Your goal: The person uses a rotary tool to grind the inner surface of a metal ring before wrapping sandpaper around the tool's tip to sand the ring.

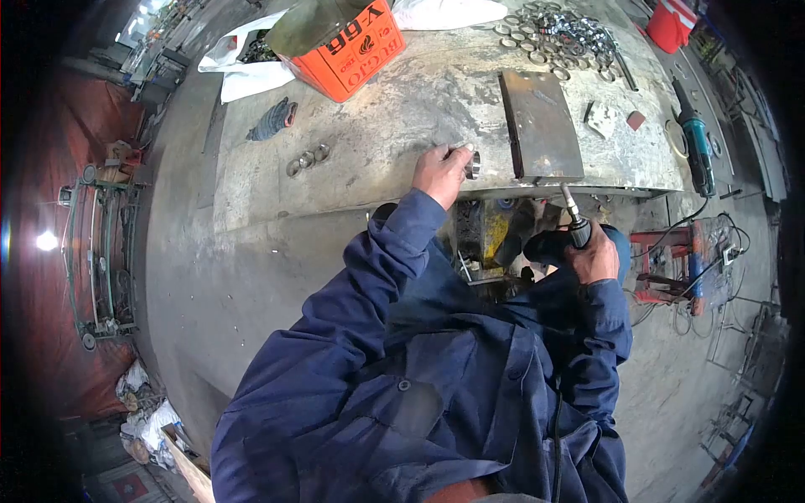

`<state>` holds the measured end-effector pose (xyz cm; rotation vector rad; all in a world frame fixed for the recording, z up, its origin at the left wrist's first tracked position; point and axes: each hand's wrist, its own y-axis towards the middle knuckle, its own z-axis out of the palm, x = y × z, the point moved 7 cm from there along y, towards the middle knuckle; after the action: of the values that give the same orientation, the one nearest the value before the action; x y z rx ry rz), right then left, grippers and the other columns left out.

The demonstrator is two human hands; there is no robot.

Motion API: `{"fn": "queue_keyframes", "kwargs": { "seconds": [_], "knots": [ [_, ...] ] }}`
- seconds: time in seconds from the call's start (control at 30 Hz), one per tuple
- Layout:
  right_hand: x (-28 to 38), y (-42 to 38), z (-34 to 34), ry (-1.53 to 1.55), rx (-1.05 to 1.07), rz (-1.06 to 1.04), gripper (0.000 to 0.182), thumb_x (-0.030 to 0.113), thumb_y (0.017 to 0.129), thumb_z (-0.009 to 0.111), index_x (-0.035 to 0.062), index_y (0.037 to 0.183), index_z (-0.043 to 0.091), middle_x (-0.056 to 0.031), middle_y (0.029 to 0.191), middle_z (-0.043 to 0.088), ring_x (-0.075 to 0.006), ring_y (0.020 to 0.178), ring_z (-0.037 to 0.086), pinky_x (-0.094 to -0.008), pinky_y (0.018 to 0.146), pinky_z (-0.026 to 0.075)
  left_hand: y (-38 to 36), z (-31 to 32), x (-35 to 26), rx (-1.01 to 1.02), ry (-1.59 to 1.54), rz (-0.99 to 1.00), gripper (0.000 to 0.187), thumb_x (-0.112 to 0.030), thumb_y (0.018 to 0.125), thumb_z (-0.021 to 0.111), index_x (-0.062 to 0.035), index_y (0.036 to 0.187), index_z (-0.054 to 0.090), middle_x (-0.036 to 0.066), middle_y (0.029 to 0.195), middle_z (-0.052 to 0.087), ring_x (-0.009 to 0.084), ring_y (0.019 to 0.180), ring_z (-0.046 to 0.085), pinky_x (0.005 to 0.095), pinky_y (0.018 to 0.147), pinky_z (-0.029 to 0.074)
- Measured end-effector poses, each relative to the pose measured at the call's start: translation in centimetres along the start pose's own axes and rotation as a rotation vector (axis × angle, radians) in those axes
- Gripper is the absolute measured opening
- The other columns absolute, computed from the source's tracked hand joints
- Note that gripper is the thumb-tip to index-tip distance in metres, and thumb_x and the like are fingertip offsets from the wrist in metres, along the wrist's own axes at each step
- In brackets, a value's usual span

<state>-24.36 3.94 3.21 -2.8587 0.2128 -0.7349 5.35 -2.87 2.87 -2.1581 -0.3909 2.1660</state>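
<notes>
Pinched a shiny metal ring [475, 165] in the fingertips of the left hand [440, 174], close to the near edge of the worn workbench [377, 126] and just left of a thick steel block [541, 126]. Could not tell whether resting the ring on the bench top or holding it slightly clear. Closed the right hand [596, 253] around the dark body of a slim rotary tool [579, 231], below the bench edge, pointing its pale tip up towards the near end of the block, well apart from the ring. Wore dark blue sleeves on both arms. Had three more rings [308, 159] lying in a short slanting row to the left of the left hand, with a dark, crumpled glove-like bundle [272, 122] beyond them. Saw an orange tin [356, 54] with black lettering at the far side, beside a white bag [251, 71]. Saw a spread of many rings [579, 38] beyond the block, and a small reddish square [636, 121] to the right of it. Had a teal angle grinder [696, 138] lying at the bench's right end, its cord trailing down towards a red and blue stand [696, 260] on the floor.
</notes>
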Motion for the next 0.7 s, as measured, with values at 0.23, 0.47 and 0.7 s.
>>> {"fn": "queue_keyframes", "kwargs": {
  "seconds": [0.23,0.47,0.7],
  "knots": [
    [-0.1,0.2,0.1,-0.013,0.001,0.01,0.047,0.02,0.066,0.073,0.0077,0.106,0.054,-0.0191,0.095,0.064,-0.0404,0.094,0.059,-0.0456,0.078,0.046,0.7,-0.2,0.5,-0.021,0.076,0.069,0.033,-0.029,0.085,0.06,0.0026,0.077,0.063,0.004,0.06,0.055,0.0122,0.053,0.048,0.0302,0.051,0.039],
    [0.1,0.1,-0.2,-0.011,-0.027,0.005,0.043,0.021,0.066,0.073,0.0065,0.103,0.054,-0.0202,0.093,0.064,-0.0409,0.092,0.059,-0.0461,0.076,0.047,0.0,0.0,-0.5,0.013,0.199,0.145,0.026,-0.029,0.088,0.062,-0.0037,0.084,0.064,-0.004,0.066,0.054,0.0039,0.055,0.041,0.0214,0.049,0.032],
    [0.2,0.1,-0.2,0.034,-0.02,-0.005,0.043,0.02,0.067,0.073,0.0065,0.103,0.055,-0.0211,0.092,0.064,-0.0407,0.093,0.059,-0.0461,0.076,0.047,-0.9,1.5,-1.8,0.079,0.02,0.087,0.023,-0.027,0.088,0.061,-0.0051,0.083,0.062,-0.005,0.063,0.05,0.0027,0.053,0.04,0.0188,0.048,0.031]
  ]
}}
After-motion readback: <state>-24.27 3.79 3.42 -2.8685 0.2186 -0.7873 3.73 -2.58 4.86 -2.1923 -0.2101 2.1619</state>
